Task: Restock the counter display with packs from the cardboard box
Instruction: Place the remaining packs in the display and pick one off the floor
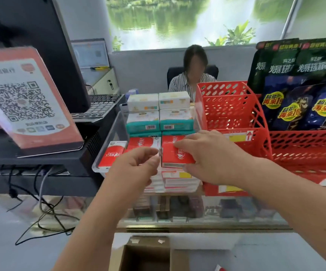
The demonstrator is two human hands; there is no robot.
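While the right hand [207, 153] clamps 1 red pack [177, 156] over the near right stack of the clear display [107, 145], lower it flat and square. The left hand [134, 165] (fingers loosely curled, seemingly empty) can steady the neighbours. The cardboard box [144, 255] stays nearest.

One wide-angle head view, looking forward and down across the glass counter [236, 216]; clear plastic display tray [109, 141] close ahead; brown cardboard box [144, 255] at the bottom edge.
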